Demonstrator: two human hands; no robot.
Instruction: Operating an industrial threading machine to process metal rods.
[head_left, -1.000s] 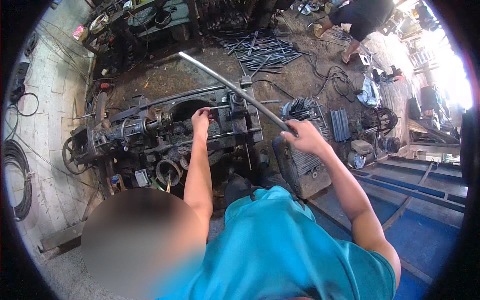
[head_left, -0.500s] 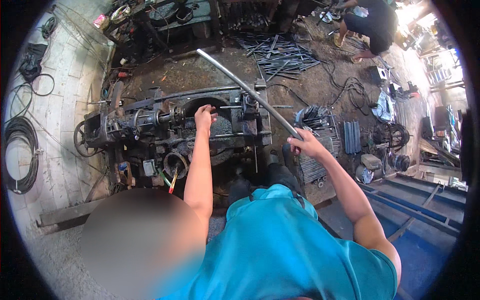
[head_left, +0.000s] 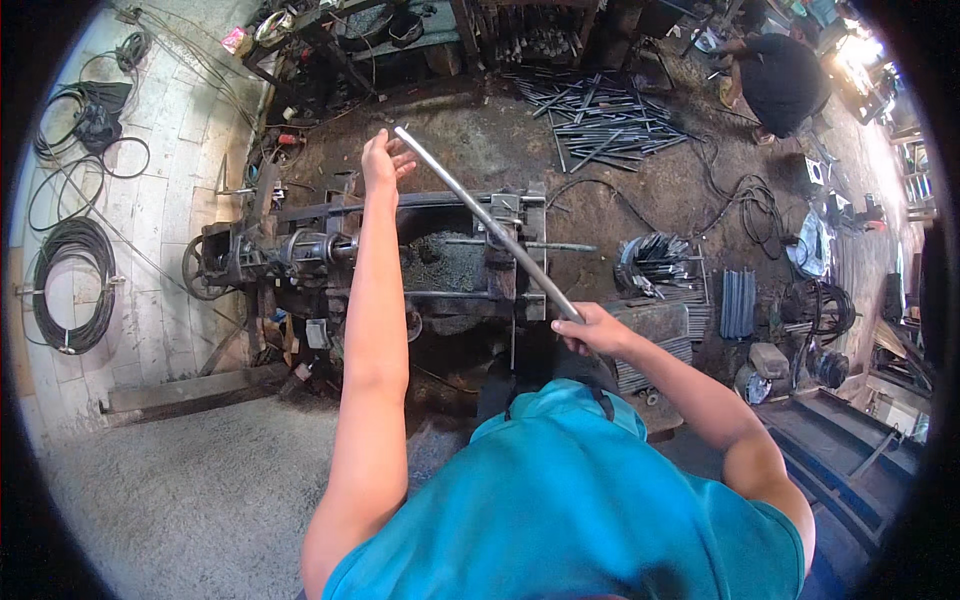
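A long grey metal rod (head_left: 468,200) slants across the view, and my right hand (head_left: 592,330) is closed round its near, lower end. Its far end points up and left, beside my left hand (head_left: 384,163), whose fingers are apart and hold nothing. Whether those fingertips touch the rod I cannot tell. Beneath the rod lies a greasy lathe-like machine (head_left: 318,247) with a spindle at its left and long rails. Metal shavings (head_left: 440,262) fill the trough between the rails. A thin bar (head_left: 560,246) sticks out of the machine's right-hand carriage.
Loose dark rods (head_left: 610,120) lie in a pile on the floor beyond. At right are a container of short rods (head_left: 655,262), a stacked bundle (head_left: 738,304) and tangled cable (head_left: 750,205). Another person (head_left: 780,85) bends down at far right. Coiled cable (head_left: 75,285) hangs on the left wall.
My left hand has moved up and left from over the machine to beside the rod's far end. My right hand still grips the rod, slightly lower and further left.
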